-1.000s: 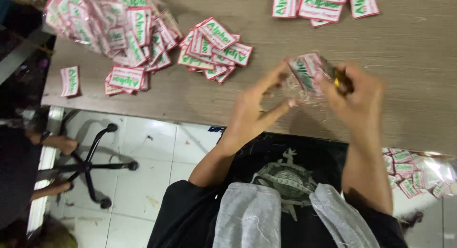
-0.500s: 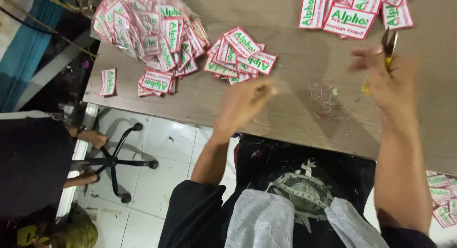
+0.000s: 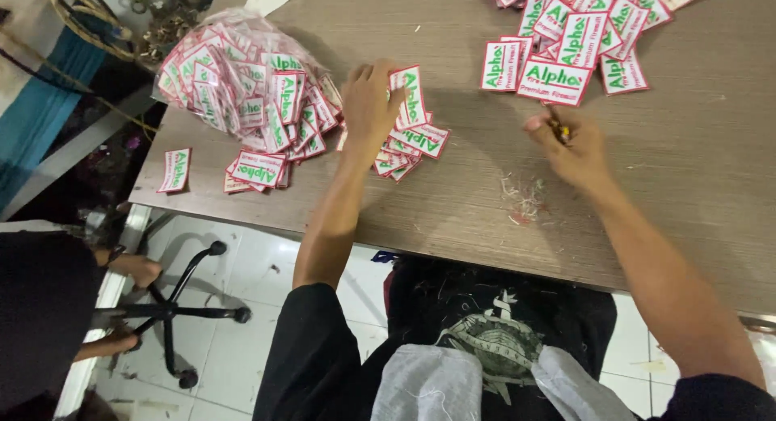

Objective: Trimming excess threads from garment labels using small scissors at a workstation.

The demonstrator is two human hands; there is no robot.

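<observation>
The left hand (image 3: pixel 370 105) pinched one white patch (image 3: pixel 409 97) off the small pile (image 3: pixel 408 142); the bagged heap (image 3: pixel 242 89) lay at nine o'clock. The right hand (image 3: pixel 574 150) clenched a small snipper (image 3: pixel 558 130), sorted patches (image 3: pixel 566 41) at twelve. Its point, so near the patches, could snag embroidery threads.

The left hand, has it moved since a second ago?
Yes. The left hand has gone from the table edge near the right hand out to the small pile of patches, fingers on one.
</observation>
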